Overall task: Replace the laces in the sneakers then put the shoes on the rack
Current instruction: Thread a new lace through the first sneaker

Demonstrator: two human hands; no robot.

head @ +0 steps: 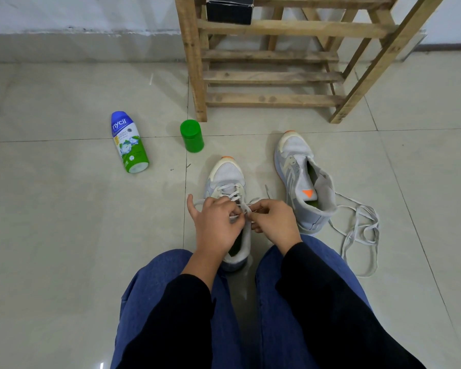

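Lacing one sneaker (226, 174), left hand (218, 227) and right hand (276, 222) pinch its lace (230, 194). The other sneaker (298, 161) lies unlaced, off the rack (272, 98).

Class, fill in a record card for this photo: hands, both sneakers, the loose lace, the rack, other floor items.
Nearer grey-and-white sneaker: partly laced, on floor between the knees
Farther grey-and-white sneaker: no lace, upright on floor
Left hand: pinches nearer sneaker's threaded white lace
Right hand: pinches the same lace
Loose white lace: tangled on floor beside farther sneaker
Wooden slatted rack: no shoes on visible shelves; black box on upper shelf
Other: blue-and-green bottle lying down; green lidded jar upright
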